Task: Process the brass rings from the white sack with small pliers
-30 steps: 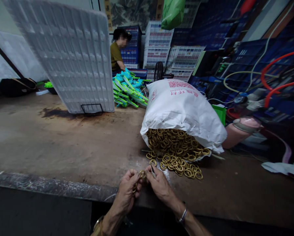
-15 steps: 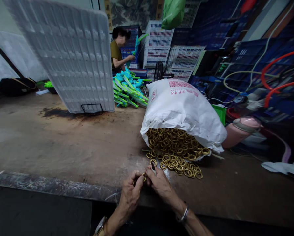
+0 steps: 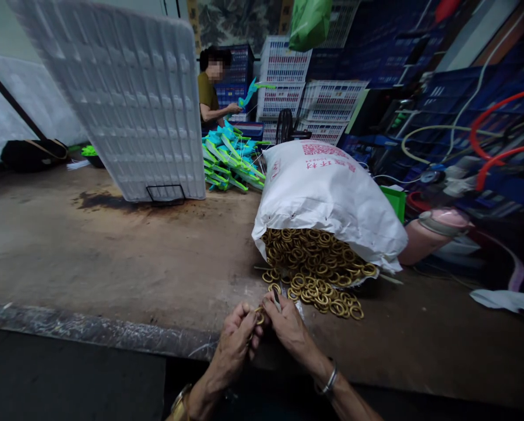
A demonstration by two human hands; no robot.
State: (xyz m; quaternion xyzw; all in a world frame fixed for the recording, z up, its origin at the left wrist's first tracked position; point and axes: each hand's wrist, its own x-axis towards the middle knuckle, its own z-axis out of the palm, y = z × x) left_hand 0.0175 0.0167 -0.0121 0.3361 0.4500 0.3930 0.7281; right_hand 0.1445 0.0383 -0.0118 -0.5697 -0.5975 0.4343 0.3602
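Brass-gold rings (image 3: 314,269); a white sack (image 3: 332,199) printed with red characters; a mottled brown table (image 3: 113,257) with a dark stain; a white grid-patterned tray (image 3: 126,99); turquoise-and-green bundles (image 3: 231,158); white lattice crates (image 3: 283,61); red hoses (image 3: 499,111).

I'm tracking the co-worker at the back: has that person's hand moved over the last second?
Yes. The co-worker's hand rose from the teal pile and now holds a teal piece up beside the white crates.

Small workshop or packing floor. Stacked plastic crates (image 3: 283,79), air hoses (image 3: 499,134), a stained workbench (image 3: 113,257). Sack (image 3: 327,199) spilling brass rings (image 3: 314,272).
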